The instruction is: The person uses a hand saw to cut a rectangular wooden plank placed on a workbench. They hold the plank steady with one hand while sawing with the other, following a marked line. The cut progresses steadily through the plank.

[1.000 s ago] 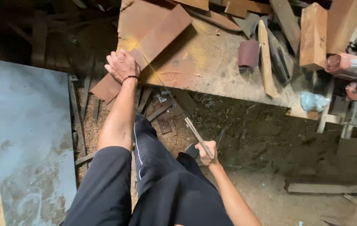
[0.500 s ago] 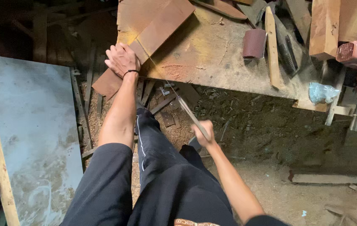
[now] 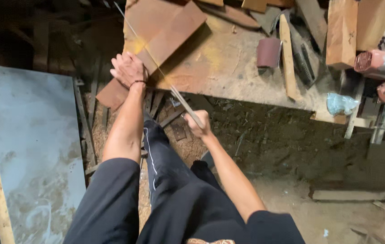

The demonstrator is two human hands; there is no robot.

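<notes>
Left hand [image 3: 128, 70] pressed flat, fingers together, on the near end of a reddish-brown plank [image 3: 165, 43] lying slantwise across the workbench [image 3: 228, 72], its lower end overhanging the edge. Right hand [image 3: 198, 124] closed around the handle of a thin-bladed handsaw [image 3: 156, 68], blade running up across the plank. Farther right: sandpaper roll [image 3: 268, 52], timber block [image 3: 340, 31], red power tool [image 3: 380, 65].
</notes>
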